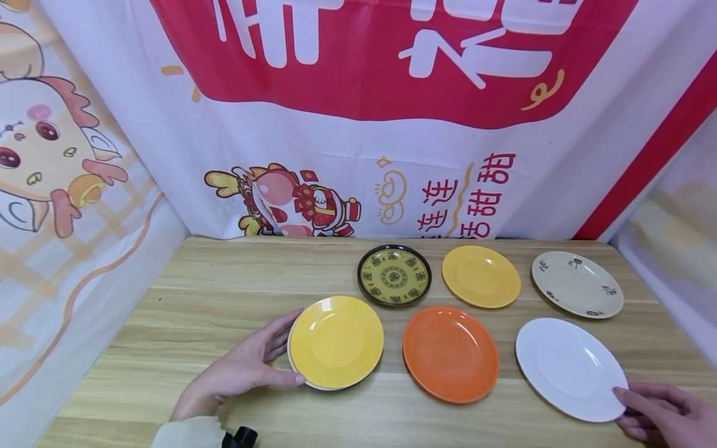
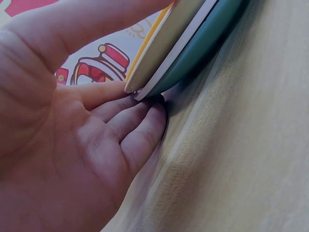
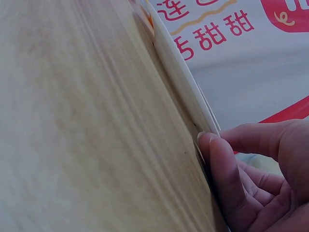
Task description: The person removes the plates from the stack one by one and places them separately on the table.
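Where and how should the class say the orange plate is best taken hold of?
Probably by the near rim of the orange plate, coming from the front, thumb above and fingers beneath. It lies flat, round and shallow, so its edge suits a pinch. Bare table lies before it; the plate stack and white plate flank it. Finger room underneath is hard to judge.

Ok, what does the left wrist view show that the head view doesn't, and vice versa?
Only the left wrist view shows the green side of the lowest plate in the stack.
Only the head view shows the right hand pinching the white plate, plus the orange plate and the back row of three plates.
Both show the left hand gripping the stack, its yellow top plate and the wooden table.
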A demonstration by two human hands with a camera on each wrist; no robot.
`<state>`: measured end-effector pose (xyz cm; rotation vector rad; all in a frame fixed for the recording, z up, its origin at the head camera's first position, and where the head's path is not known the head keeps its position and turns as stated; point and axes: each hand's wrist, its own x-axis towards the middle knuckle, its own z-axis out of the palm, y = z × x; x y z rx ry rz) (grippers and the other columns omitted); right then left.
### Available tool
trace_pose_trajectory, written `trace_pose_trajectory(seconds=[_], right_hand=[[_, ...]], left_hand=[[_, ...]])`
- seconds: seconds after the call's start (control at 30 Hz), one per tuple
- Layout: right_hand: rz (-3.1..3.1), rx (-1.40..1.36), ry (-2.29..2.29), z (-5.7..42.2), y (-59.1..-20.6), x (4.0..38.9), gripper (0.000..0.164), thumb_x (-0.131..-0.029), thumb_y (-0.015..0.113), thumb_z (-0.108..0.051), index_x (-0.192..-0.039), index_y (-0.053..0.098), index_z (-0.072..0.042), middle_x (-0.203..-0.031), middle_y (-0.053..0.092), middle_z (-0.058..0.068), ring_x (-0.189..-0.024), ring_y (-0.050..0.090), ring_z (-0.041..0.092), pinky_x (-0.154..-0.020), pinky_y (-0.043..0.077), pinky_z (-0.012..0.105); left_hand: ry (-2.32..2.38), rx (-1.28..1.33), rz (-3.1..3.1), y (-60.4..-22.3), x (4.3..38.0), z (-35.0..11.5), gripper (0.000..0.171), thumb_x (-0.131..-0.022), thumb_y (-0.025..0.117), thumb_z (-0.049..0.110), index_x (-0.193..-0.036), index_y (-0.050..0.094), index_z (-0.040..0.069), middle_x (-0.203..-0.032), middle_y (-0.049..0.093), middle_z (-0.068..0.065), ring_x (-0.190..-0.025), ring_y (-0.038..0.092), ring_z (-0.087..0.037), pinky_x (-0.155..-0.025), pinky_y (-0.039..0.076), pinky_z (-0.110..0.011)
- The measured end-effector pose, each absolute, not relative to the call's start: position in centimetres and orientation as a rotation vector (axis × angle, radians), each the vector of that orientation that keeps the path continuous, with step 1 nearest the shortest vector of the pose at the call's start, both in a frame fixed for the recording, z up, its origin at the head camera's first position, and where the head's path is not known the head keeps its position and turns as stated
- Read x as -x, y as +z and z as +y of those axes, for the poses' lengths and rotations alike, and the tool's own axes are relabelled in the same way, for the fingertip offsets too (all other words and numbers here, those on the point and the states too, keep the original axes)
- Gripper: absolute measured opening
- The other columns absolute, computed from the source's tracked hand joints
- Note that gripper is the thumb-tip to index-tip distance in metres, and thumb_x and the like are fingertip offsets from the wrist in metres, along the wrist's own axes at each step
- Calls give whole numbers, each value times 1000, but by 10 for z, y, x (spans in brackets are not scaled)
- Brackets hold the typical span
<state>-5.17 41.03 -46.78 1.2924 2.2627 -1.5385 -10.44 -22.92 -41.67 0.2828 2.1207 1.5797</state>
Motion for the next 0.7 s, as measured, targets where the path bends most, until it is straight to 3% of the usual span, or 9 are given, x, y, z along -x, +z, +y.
trace_pose_trajectory(seconds=[0.07, 0.43, 0.7], right_hand=[[2271, -1301, -1506, 411, -471, 53, 70, -97, 83, -25, -146, 48, 10, -72, 73, 3, -67, 75, 24, -65, 69, 36], [2297, -1278, -1463, 408, -466, 51, 72, -98, 81, -26, -147, 45, 13, -72, 73, 5, -67, 74, 23, -64, 69, 36], [2374, -1245, -1404, 408, -461, 48, 64, -102, 73, -38, -141, 52, 10, -71, 70, -2, -63, 69, 19, -58, 63, 31]], left_hand=[[1583, -290, 2118, -417, 105, -229, 110, -86, 92, 18, -171, 23, 12, -180, 23, -15, -164, 28, -40, -133, 28, -50], [1584, -295, 2124, -419, 104, -230, 110, -85, 93, 18, -171, 24, 12, -179, 24, -16, -164, 30, -40, -132, 30, -48], [1592, -288, 2114, -419, 104, -230, 110, -85, 92, 17, -171, 24, 13, -180, 23, -15, -164, 29, -40, -133, 28, -50]])
